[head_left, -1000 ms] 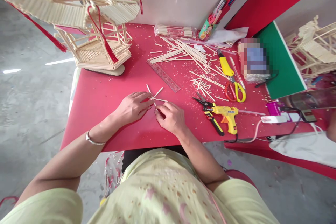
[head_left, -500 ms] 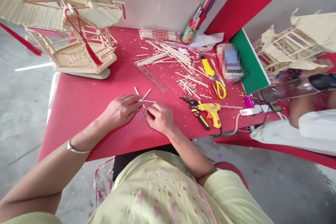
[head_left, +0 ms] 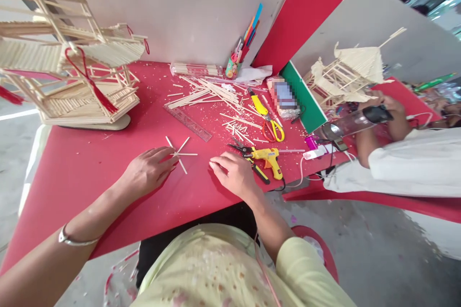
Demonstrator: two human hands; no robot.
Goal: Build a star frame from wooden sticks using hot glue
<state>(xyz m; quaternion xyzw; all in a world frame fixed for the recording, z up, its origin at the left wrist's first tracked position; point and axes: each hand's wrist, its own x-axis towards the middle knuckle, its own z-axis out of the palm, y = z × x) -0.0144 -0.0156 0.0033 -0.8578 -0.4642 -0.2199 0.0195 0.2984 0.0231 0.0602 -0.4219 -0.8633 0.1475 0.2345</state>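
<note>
Several thin wooden sticks meet in a star shape on the red table. My left hand lies beside it, its fingers stretched out over the left part of the star and covering some of the sticks. To the right, apart from the star, my right hand hovers low over the table with loosely bent fingers; I see nothing between them. Closest to that hand are black-and-yellow pliers and a yellow glue gun.
A stick-built pavilion model with red tassels stands at left. Behind the star are a clear ruler, loose sticks, scissors, a yellow cutter and a pen cup. A co-worker's hands are near another model at right.
My right hand has let go of the star's lower stick and drawn away to the right. My left hand stays on the star. The whole view has swung to the right.
</note>
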